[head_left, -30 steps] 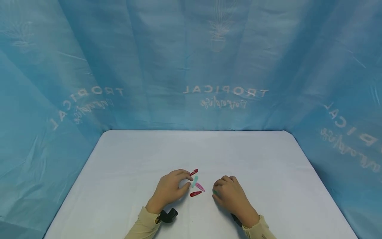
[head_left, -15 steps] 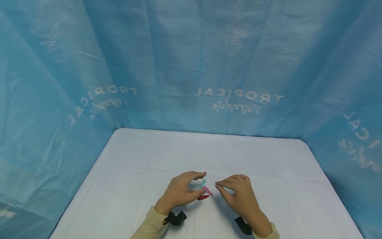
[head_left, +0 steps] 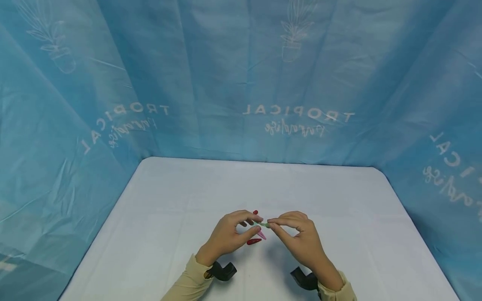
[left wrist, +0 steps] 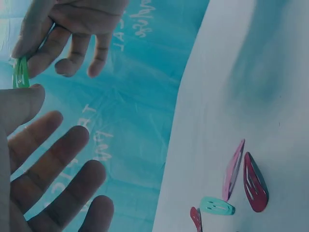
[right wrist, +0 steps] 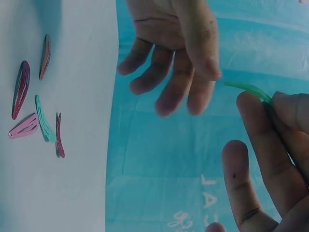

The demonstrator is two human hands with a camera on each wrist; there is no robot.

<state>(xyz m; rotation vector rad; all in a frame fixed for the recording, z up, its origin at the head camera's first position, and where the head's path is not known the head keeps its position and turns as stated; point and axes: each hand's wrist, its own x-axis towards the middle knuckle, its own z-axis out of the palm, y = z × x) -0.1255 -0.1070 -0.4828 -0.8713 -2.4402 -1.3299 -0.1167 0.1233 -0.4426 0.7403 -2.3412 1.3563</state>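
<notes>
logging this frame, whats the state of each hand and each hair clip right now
green hair clip: lifted off the table, pinched at both ends between the hands
left hand: raised, fingertips on one end of the green hair clip
right hand: raised, pinching the other end
red hair clip: flat on the white table
pink hair clip: flat on the table
teal hair clip: flat on the table
</notes>
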